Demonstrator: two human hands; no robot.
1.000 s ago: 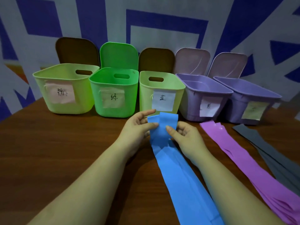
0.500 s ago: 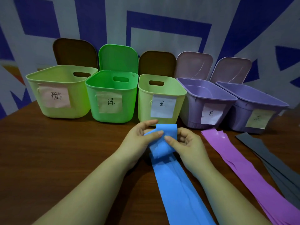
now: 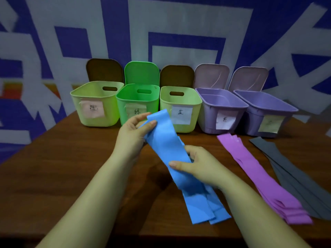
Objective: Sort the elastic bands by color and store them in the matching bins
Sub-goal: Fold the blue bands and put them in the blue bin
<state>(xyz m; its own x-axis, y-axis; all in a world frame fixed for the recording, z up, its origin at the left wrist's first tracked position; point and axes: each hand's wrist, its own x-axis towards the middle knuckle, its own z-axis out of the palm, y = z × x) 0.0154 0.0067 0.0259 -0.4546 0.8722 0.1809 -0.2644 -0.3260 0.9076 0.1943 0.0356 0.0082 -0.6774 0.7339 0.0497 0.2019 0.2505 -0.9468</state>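
Blue bands (image 3: 170, 149), flat, smooth and ribbon-like, were held above the wooden table (image 3: 62, 167). Their upper end was pinched by the left hand (image 3: 133, 135), in front of the pale green bin (image 3: 195, 106) with the white paper label. Mid-length they were gripped by the right hand (image 3: 198, 165), thumb pressed on top. Their lower ends lay fanned on the table. Purple bands (image 3: 259, 176) and matte grey bands (image 3: 295, 176) lay flat to the right, near two lilac bins (image 3: 222, 104).
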